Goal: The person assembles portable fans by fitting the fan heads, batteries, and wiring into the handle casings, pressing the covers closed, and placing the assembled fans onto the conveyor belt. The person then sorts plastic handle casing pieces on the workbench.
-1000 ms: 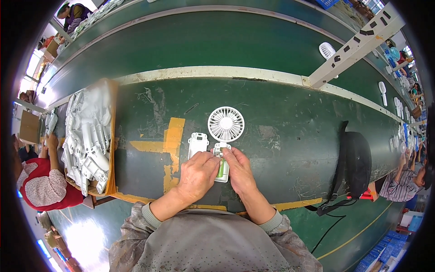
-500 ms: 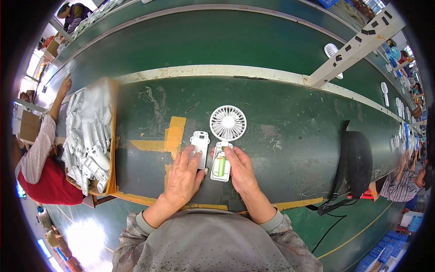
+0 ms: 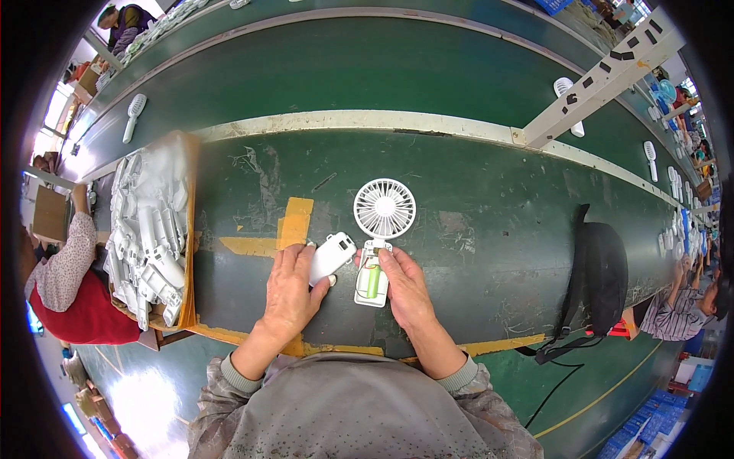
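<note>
A white handheld fan (image 3: 384, 209) lies on the dark green bench with its round grille pointing away from me. Its handle is open, and a green battery (image 3: 373, 281) and thin wires show inside. My right hand (image 3: 409, 287) grips the upper end of this handle, thumb on top near the neck. To the left, my left hand (image 3: 290, 294) holds a white handle cover (image 3: 332, 257), tilted, with its smooth outer face up and a small dark slot near its far end. A small white round piece (image 3: 332, 281) shows by my left thumb; its kind is unclear.
A cardboard box (image 3: 191, 229) heaped with white plastic parts stands at the left. A black bag (image 3: 604, 275) lies at the right. Beyond a pale rail (image 3: 367, 118), white fans lie on the green belt. Co-workers sit at both sides.
The cover in my left hand has turned from inside up to outside up and now tilts. My right hand and the fan stay put. A co-worker's hand at left has drawn back; a fan lies there.
</note>
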`<control>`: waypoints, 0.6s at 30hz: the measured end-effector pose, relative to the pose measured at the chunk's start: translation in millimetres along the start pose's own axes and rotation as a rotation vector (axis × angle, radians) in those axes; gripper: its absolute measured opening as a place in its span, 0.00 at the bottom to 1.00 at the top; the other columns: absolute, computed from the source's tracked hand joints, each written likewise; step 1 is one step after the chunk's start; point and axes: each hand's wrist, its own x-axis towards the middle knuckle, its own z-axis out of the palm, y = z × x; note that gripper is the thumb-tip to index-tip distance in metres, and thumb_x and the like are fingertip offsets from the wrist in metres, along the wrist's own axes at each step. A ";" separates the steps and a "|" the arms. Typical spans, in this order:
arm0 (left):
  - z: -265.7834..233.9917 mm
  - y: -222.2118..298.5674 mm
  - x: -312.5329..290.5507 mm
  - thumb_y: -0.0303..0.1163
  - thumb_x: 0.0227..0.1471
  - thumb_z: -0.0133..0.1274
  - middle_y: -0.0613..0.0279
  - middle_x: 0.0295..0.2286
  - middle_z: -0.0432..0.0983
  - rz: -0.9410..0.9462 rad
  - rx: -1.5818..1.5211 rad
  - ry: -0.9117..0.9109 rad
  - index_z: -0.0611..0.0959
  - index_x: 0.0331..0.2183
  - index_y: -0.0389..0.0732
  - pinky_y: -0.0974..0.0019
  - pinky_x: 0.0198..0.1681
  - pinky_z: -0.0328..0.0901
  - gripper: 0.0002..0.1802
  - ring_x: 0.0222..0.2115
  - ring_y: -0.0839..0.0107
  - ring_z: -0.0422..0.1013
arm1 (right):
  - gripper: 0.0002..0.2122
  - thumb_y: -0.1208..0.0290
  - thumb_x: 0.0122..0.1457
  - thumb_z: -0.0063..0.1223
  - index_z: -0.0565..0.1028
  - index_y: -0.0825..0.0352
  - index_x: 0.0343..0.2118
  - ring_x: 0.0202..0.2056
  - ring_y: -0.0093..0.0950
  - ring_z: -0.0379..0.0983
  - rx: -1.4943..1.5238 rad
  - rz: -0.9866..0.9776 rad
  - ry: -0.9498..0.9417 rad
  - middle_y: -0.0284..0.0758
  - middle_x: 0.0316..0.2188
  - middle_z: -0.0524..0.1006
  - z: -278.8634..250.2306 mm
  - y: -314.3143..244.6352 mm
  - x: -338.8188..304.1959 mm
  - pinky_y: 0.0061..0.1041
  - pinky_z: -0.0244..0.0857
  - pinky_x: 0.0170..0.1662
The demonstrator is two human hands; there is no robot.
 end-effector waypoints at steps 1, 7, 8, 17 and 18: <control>-0.5 -0.9 0.3 0.29 0.35 0.62 0.48 0.41 0.67 0.000 0.001 0.001 0.71 0.43 0.31 0.57 0.44 0.63 0.30 0.42 0.51 0.65 | 0.15 0.67 0.64 0.40 0.65 0.73 0.47 0.43 0.28 0.72 -0.002 -0.004 -0.004 0.41 0.42 0.74 0.1 -0.1 -0.6 0.24 0.67 0.46; -21.5 8.9 9.0 0.34 0.38 0.61 0.50 0.32 0.73 -0.299 -0.177 -0.199 0.72 0.37 0.31 0.59 0.37 0.66 0.24 0.31 0.57 0.71 | 0.17 0.68 0.62 0.41 0.63 0.73 0.51 0.47 0.29 0.70 0.107 0.064 -0.012 0.41 0.45 0.72 0.7 -7.2 -7.6 0.27 0.63 0.51; -24.0 12.5 7.3 0.34 0.40 0.61 0.50 0.29 0.74 -0.344 -0.327 -0.208 0.72 0.37 0.31 0.61 0.35 0.67 0.24 0.28 0.59 0.72 | 0.17 0.68 0.62 0.41 0.63 0.73 0.51 0.47 0.29 0.70 0.110 0.062 -0.009 0.41 0.45 0.72 2.2 -7.9 -8.5 0.27 0.63 0.51; -12.3 47.1 -2.8 0.37 0.44 0.56 0.44 0.24 0.76 -0.117 -0.284 -0.203 0.63 0.51 0.30 0.57 0.27 0.69 0.36 0.22 0.52 0.74 | 0.22 0.78 0.55 0.34 0.59 0.71 0.55 0.47 0.27 0.67 0.145 0.089 -0.080 0.37 0.47 0.69 3.4 -13.4 -12.0 0.27 0.61 0.51; -11.6 48.6 -2.2 0.37 0.44 0.56 0.44 0.24 0.76 -0.115 -0.283 -0.205 0.63 0.51 0.30 0.57 0.27 0.69 0.36 0.22 0.52 0.74 | 0.23 0.78 0.54 0.34 0.58 0.70 0.56 0.48 0.27 0.66 0.121 0.092 -0.092 0.37 0.48 0.68 4.0 -14.1 -12.9 0.27 0.60 0.51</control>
